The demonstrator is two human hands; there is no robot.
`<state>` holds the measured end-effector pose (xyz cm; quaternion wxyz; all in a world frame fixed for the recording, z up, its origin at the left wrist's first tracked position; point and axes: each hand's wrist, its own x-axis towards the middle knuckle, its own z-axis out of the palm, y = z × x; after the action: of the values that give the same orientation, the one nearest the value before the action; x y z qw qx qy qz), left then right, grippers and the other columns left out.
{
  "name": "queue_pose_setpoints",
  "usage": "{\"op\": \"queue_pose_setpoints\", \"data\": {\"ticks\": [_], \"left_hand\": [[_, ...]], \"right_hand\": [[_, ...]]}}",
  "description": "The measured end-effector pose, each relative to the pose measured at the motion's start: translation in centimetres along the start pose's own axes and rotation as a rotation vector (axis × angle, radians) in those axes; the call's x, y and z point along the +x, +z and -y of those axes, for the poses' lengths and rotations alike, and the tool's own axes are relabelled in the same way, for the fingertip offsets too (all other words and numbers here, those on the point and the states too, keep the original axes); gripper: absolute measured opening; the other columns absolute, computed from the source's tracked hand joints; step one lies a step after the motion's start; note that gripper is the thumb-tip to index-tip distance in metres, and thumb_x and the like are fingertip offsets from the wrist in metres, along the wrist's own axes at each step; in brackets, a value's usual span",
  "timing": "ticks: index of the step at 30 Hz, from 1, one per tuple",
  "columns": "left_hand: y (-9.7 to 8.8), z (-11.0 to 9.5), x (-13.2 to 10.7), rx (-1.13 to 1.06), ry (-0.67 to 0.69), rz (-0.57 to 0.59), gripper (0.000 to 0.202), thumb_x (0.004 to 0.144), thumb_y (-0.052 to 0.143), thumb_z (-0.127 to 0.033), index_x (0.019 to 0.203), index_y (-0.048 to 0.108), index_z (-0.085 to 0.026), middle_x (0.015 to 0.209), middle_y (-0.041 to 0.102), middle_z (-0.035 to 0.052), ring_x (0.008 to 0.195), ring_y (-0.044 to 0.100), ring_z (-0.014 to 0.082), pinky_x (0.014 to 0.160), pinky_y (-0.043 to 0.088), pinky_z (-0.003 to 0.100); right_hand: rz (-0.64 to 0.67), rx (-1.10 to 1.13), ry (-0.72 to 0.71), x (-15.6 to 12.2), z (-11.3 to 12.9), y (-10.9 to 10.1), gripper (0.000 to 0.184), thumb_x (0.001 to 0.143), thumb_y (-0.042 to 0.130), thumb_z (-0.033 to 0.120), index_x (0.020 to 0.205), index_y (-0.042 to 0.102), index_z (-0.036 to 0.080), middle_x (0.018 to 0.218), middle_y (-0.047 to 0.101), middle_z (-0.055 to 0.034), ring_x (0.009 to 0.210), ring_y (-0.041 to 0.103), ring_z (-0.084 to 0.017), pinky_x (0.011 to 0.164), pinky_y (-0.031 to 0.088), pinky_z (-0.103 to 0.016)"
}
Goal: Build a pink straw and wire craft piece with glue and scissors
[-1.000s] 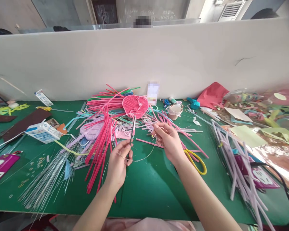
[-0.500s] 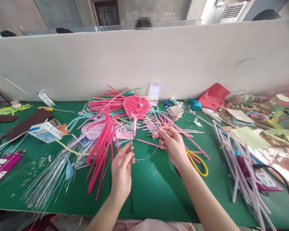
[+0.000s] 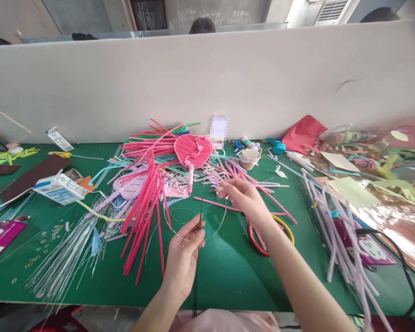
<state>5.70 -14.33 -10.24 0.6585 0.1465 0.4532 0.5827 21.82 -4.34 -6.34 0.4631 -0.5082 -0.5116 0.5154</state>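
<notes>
My left hand [image 3: 185,258] is closed in a pinch on a thin dark strand [image 3: 195,288], which runs up past my fingertips and down toward the table's front edge. A thin pale wire [image 3: 222,225] curves between my two hands. Its other part loops out to the left of my left hand. My right hand [image 3: 244,198] pinches this wire, fingertips pressed together, above the green table [image 3: 224,276]. Just beyond my hands lies a pink heart-shaped fan [image 3: 190,151] with a pale pink handle. Scissors with yellow and red handles [image 3: 257,242] lie partly under my right forearm.
Pink fuzzy stems [image 3: 141,230] and a lilac fan shape [image 3: 129,184] lie left of my hands, with a bundle of bare wires [image 3: 65,263]. A paper cup [image 3: 249,157] stands at the back. Lilac stems [image 3: 335,240] lie right. A white partition [image 3: 193,83] rises behind.
My left hand has moved right and slightly down with the dark strand. The wire's curve between my hands is now narrower and steeper. More of the scissors' red handle shows.
</notes>
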Motion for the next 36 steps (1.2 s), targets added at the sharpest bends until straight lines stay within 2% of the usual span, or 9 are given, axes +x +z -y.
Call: {"op": "queue_pose_setpoints", "data": {"ticks": [5,9,13,17,20,24,26,31,36], "left_hand": [[0.2,0.5,-0.5,0.022,-0.038,0.007,0.043,0.060,0.090,-0.025,0.101,0.079,-0.023,0.097,0.075,0.0060,0.066,0.055,0.0056,0.069,0.050,0.017],[0.4,0.6,-0.9,0.004,-0.047,-0.027,0.043,0.056,0.092,-0.024,0.097,0.080,-0.022,0.094,0.075,0.0062,0.067,0.058,0.0066,0.068,0.051,0.017],[0.2,0.5,-1.1,-0.051,-0.035,-0.028,0.042,0.056,0.091,-0.026,0.096,0.080,-0.022,0.095,0.075,0.0063,0.077,0.063,0.0104,0.067,0.052,0.017],[0.0,0.3,-1.2,-0.075,-0.008,-0.027,0.038,0.059,0.088,-0.026,0.096,0.080,-0.022,0.095,0.075,0.0068,0.086,0.066,0.0142,0.068,0.053,0.018],[0.1,0.4,-1.2,-0.062,0.001,-0.034,0.036,0.058,0.089,-0.024,0.093,0.080,-0.022,0.093,0.075,0.0058,0.079,0.065,0.0117,0.065,0.052,0.018],[0.4,0.5,-1.3,-0.042,-0.010,-0.046,0.036,0.057,0.090,-0.025,0.091,0.081,-0.023,0.092,0.075,0.0043,0.070,0.062,0.0083,0.064,0.051,0.017],[0.5,0.5,-1.4,-0.034,-0.008,-0.051,0.037,0.057,0.090,-0.024,0.092,0.081,-0.023,0.091,0.074,0.0041,0.069,0.062,0.0084,0.064,0.051,0.018],[0.3,0.5,-1.3,-0.046,-0.003,-0.028,0.037,0.057,0.089,-0.026,0.093,0.080,-0.022,0.090,0.073,0.0051,0.071,0.062,0.0101,0.064,0.051,0.019],[0.5,0.7,-1.4,-0.071,0.000,-0.008,0.036,0.063,0.085,-0.034,0.096,0.080,-0.020,0.091,0.072,0.0073,0.079,0.062,0.0136,0.064,0.050,0.020]], "right_hand": [[0.161,-0.116,-0.129,2.4,1.8,-0.5,0.048,0.082,0.063,0.058,0.105,0.072,0.017,0.055,0.055,0.0026,0.052,0.049,-0.011,0.049,0.036,-0.023],[0.302,-0.189,-0.196,2.9,2.6,-0.5,0.042,0.085,0.061,0.054,0.103,0.075,0.019,0.062,0.058,0.0025,0.047,0.045,-0.008,0.046,0.035,-0.022],[0.266,-0.136,-0.224,2.1,2.8,-0.4,0.033,0.079,0.069,0.050,0.086,0.075,0.018,0.070,0.066,-0.0004,0.052,0.051,-0.008,0.047,0.039,-0.022],[0.279,-0.080,-0.145,1.5,3.0,-0.4,0.034,0.074,0.074,0.049,0.076,0.068,0.016,0.071,0.069,-0.0031,0.053,0.054,-0.009,0.046,0.041,-0.021],[0.287,-0.067,-0.134,1.3,3.0,-0.3,0.033,0.077,0.071,0.049,0.080,0.065,0.017,0.062,0.066,0.0000,0.050,0.052,-0.008,0.045,0.038,-0.019],[0.301,-0.088,-0.156,1.4,3.1,-0.3,0.036,0.080,0.069,0.047,0.102,0.069,0.017,0.056,0.059,0.0037,0.051,0.053,-0.009,0.045,0.036,-0.019],[0.318,-0.100,-0.172,1.4,3.1,-0.3,0.038,0.082,0.067,0.047,0.106,0.072,0.017,0.054,0.056,0.0042,0.050,0.051,-0.009,0.046,0.037,-0.020],[0.315,-0.057,-0.174,1.5,2.8,-0.3,0.035,0.081,0.068,0.048,0.097,0.076,0.017,0.051,0.050,0.0054,0.045,0.042,-0.007,0.043,0.032,-0.021],[0.283,-0.010,-0.137,1.8,2.6,-0.2,0.029,0.078,0.072,0.045,0.086,0.073,0.017,0.064,0.063,0.0003,0.052,0.054,-0.009,0.043,0.037,-0.019]]}}
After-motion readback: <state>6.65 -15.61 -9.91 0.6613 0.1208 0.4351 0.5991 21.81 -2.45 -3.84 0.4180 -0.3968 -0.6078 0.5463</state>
